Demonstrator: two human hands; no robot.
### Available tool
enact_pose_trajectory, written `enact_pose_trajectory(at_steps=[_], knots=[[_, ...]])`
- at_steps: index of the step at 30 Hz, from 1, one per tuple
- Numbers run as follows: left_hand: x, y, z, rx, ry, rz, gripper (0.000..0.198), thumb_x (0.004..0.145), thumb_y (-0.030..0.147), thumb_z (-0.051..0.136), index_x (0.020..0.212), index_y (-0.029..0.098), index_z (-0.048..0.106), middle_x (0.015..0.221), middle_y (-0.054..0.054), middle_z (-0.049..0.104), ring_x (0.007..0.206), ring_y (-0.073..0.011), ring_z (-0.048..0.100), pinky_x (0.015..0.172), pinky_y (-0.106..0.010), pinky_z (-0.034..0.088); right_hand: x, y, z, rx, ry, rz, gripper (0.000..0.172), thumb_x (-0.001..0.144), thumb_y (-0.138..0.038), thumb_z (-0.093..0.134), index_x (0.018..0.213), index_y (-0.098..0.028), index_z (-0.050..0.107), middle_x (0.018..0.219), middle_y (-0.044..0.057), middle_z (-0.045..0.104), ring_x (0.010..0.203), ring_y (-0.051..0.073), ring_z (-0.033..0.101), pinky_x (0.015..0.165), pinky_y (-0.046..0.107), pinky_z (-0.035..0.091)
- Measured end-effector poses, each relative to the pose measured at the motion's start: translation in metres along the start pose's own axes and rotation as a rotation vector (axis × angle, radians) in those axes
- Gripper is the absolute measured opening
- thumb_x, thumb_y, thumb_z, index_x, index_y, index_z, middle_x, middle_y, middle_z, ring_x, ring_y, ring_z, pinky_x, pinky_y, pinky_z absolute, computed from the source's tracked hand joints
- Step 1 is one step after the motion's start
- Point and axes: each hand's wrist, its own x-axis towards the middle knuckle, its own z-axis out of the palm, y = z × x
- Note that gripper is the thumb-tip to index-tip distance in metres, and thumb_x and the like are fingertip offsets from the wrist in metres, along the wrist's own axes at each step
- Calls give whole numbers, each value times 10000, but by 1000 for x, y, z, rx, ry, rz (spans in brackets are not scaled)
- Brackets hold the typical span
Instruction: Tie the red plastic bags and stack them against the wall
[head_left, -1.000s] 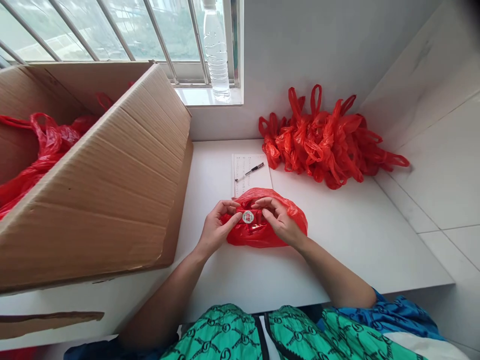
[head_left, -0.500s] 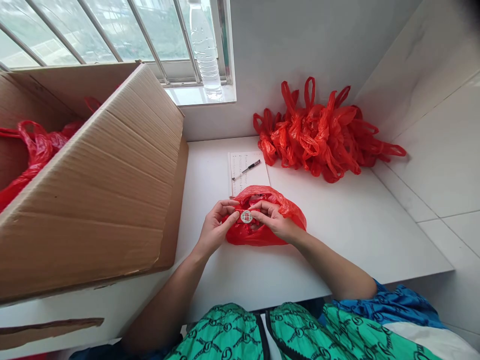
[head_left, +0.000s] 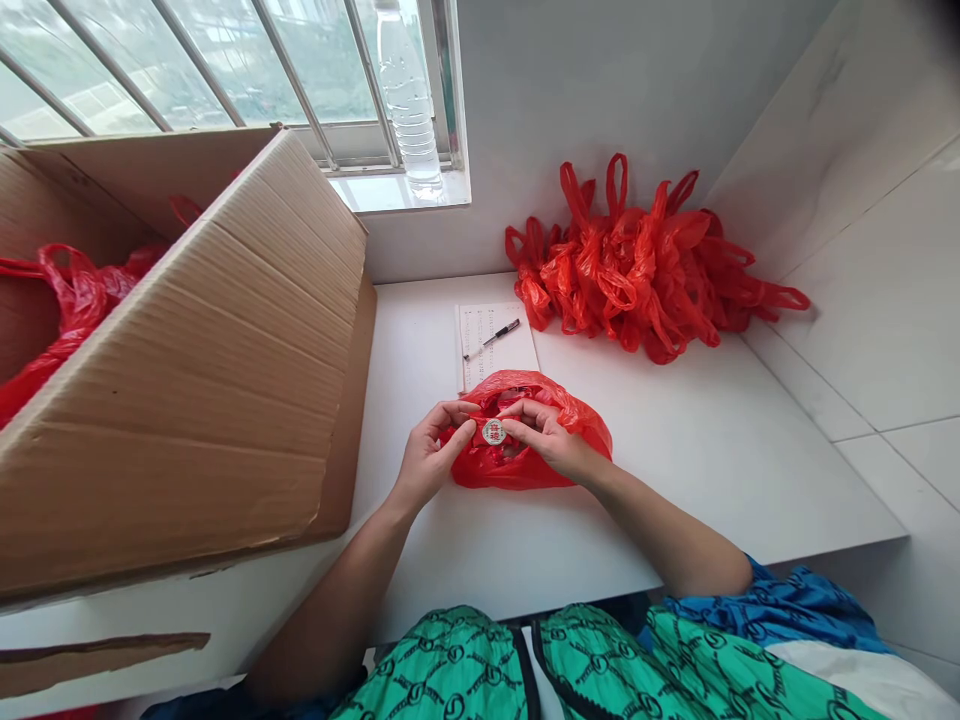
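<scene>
Two hands are closed on one small round sticker [head_left: 493, 432] — it is pinched between the fingertips of the left hand [head_left: 426, 458] and the right hand [head_left: 553, 442], above a red plastic bag [head_left: 581, 425] laid just right of the cardboard box [head_left: 225, 380] — more red bags [head_left: 645, 270] are heaped farther from that box

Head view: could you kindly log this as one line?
left hand: pinches round label | right hand: same label | under: red bag | on: white table
</scene>
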Motion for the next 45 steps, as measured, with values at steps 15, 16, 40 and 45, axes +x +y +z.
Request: enact_pose_trajectory(at_steps=[15, 16, 40, 45], knots=[[1, -1, -3, 153, -74, -36, 343, 895, 453, 606, 710, 171, 544, 719, 11, 527, 654, -120, 460, 618, -240, 381, 1, 4, 0, -3, 3, -2, 275, 889, -475, 637, 997, -222, 635, 933, 21, 713, 790, 170, 700, 793, 348, 593], [1, -2, -3, 182, -73, -22, 344, 900, 451, 597, 706, 173, 538, 718, 14, 526, 653, -121, 463, 638, -247, 393, 1, 4, 0, -7, 3, -2, 271, 893, -470, 633, 1002, -222, 634, 940, 23, 711, 788, 167, 699, 795, 345, 591], [-62, 8, -41, 837, 195, 197, 572, 821, 531, 675, 1261, 225, 475, 1016, -33, 559, 750, -166, 568, 612, -276, 458, -109, -50, -35, -1126, 443, -585, 52, 920, -250, 625, 943, -224, 664, 873, 37, 696, 733, 156, 625, 635, 286, 499], [-64, 1, -27, 933, 165, 93, 422, 869, 551, 604, 1131, 230, 525, 955, -12, 577, 635, -139, 537, 571, -274, 418, -82, -30, -23, -1454, 533, -871, 144, 880, -245, 676, 1023, -249, 666, 1250, 109, 618, 1205, 272, 554, 971, 441, 487]])
